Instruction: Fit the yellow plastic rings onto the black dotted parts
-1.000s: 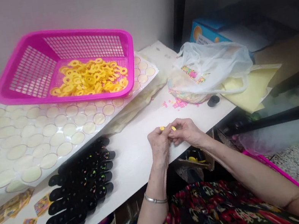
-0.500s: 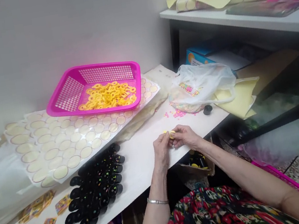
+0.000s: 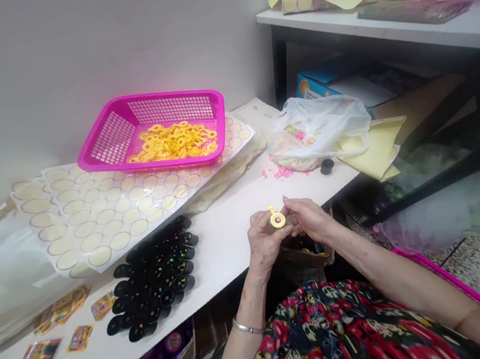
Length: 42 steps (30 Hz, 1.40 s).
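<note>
My left hand (image 3: pixel 264 240) and my right hand (image 3: pixel 308 217) meet at the front edge of the white table (image 3: pixel 227 240), fingers pinched together on one small yellow ring piece (image 3: pixel 277 218) with a pink dot in its middle. The piece stands upright between both hands' fingertips. A pink mesh basket (image 3: pixel 120 132) holding a heap of yellow rings (image 3: pixel 172 140) sits at the back of the table. To the left of my hands lie rows of black round-ended pieces (image 3: pixel 155 278).
Sheets of round pale stickers (image 3: pixel 101 213) lie under and in front of the basket. A clear plastic bag with coloured beads (image 3: pixel 317 129), loose pink beads (image 3: pixel 284 172) and a black cap (image 3: pixel 326 166) lie at the right. Small colourful packets (image 3: pixel 39 356) lie far left. A shelf (image 3: pixel 380 25) stands at the right.
My hands drew slightly toward me and turned the yellow piece so its face with the pink dot shows. The view tilted upward a second ago, then steadied.
</note>
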Each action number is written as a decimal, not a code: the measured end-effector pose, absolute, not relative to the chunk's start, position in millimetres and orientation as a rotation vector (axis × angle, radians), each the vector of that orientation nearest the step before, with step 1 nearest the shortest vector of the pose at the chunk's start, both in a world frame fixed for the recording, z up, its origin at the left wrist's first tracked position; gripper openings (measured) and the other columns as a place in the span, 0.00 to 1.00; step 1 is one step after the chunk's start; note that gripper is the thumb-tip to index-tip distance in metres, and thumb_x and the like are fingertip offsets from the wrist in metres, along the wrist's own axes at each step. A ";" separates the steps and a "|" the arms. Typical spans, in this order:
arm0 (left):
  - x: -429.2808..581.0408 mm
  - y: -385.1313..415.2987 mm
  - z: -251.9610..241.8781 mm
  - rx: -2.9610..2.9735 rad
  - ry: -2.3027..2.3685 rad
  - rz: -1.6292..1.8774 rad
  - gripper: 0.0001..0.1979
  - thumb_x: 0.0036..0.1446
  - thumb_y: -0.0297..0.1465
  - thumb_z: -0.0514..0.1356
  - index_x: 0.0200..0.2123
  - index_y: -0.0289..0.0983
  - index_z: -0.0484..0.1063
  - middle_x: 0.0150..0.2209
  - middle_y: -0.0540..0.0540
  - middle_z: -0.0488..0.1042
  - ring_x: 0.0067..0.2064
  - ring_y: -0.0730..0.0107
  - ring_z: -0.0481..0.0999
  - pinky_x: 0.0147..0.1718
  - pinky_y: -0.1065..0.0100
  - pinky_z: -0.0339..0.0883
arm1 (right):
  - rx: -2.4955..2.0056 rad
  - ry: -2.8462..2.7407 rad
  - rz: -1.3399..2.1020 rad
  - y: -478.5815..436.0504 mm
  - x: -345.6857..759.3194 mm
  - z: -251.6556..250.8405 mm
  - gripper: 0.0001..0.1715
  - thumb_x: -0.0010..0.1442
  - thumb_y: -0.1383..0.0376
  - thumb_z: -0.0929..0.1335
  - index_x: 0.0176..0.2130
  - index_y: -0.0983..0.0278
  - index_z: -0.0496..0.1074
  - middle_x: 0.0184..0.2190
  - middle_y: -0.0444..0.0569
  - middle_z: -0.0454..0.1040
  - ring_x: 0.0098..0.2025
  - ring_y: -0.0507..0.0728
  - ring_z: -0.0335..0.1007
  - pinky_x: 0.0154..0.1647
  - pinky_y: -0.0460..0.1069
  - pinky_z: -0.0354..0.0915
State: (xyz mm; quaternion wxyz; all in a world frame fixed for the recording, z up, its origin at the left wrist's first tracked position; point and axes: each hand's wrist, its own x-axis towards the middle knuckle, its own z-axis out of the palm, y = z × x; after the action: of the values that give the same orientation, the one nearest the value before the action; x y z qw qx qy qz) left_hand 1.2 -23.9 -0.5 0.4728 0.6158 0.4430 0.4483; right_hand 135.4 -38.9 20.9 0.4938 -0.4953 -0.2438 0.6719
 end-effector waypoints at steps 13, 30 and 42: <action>-10.7 -41.3 9.7 1.823 0.733 0.747 0.11 0.42 0.34 0.67 0.32 0.40 0.77 0.33 0.44 0.73 0.50 0.58 0.61 0.53 0.57 0.55 | -0.839 -0.890 2.260 -40.2 163.3 9.7 0.25 0.36 0.68 0.75 0.38 0.70 0.72 0.30 0.46 0.74 0.28 0.50 0.69 0.28 0.44 0.66; -6.8 -46.7 15.6 2.043 0.617 0.691 0.07 0.44 0.32 0.66 0.31 0.38 0.75 0.33 0.45 0.74 0.48 0.59 0.63 0.53 0.57 0.55 | -0.688 -0.921 2.417 -50.2 176.6 3.0 0.34 0.46 0.51 0.72 0.46 0.70 0.66 0.32 0.50 0.73 0.30 0.53 0.72 0.29 0.50 0.71; -0.7 -49.8 15.1 2.139 0.621 0.613 0.10 0.45 0.35 0.65 0.32 0.37 0.74 0.36 0.46 0.73 0.48 0.60 0.63 0.51 0.57 0.57 | -0.793 -1.193 2.175 -52.9 177.8 5.3 0.29 0.34 0.69 0.76 0.40 0.70 0.72 0.31 0.44 0.73 0.32 0.50 0.68 0.33 0.45 0.64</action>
State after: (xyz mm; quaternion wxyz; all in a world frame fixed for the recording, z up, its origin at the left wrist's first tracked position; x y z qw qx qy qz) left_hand -0.7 -49.8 15.1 0.4039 0.8471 0.2458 0.2427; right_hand 177.8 -52.9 5.3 0.2654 -0.2938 -0.4415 0.8052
